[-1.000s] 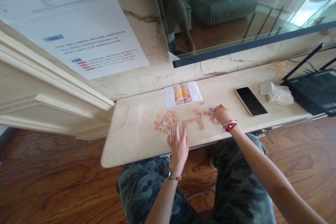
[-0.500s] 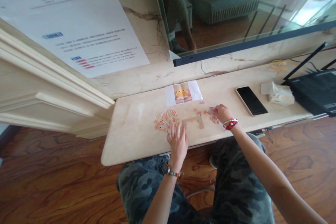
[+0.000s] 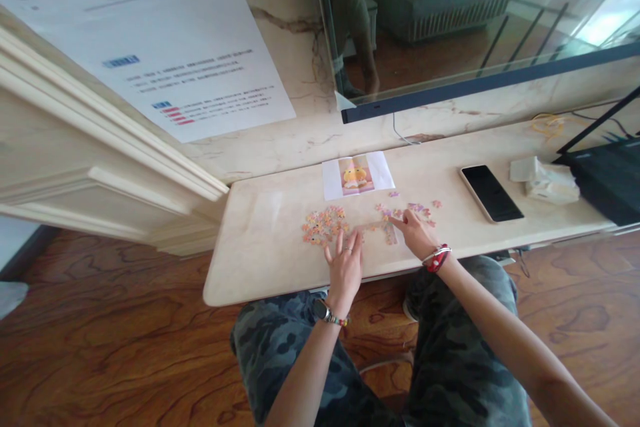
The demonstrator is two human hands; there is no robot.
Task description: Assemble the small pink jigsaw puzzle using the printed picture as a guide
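Note:
My left hand (image 3: 346, 265) rests palm down with fingers spread, its fingertips beside a pile of small orange and pink jigsaw puzzle pieces (image 3: 324, 223) and at the left end of a joined strip of pieces (image 3: 391, 235). The strip runs right and bends toward me at a corner. My right hand (image 3: 419, 235) has its index finger stretched out, the tip touching pieces near that corner; its other fingers are curled, and no piece shows between them. Loose purple and pink pieces (image 3: 417, 208) lie just beyond it. A printed picture sheet (image 3: 330, 180) of yellow figures lies behind the pieces.
A phone (image 3: 491, 193) lies to the right on the pale ledge (image 3: 250, 240), with a white tissue pack (image 3: 553, 183) and a black router (image 3: 607, 177) farther along. A television (image 3: 450, 90) hangs above. A printed paper (image 3: 200, 73) covers the wall at the left.
My right hand has moved left and toward me, from the loose purple pieces to the strip's corner, uncovering pieces at the right. My left hand stays by the pile. The view has shifted slightly.

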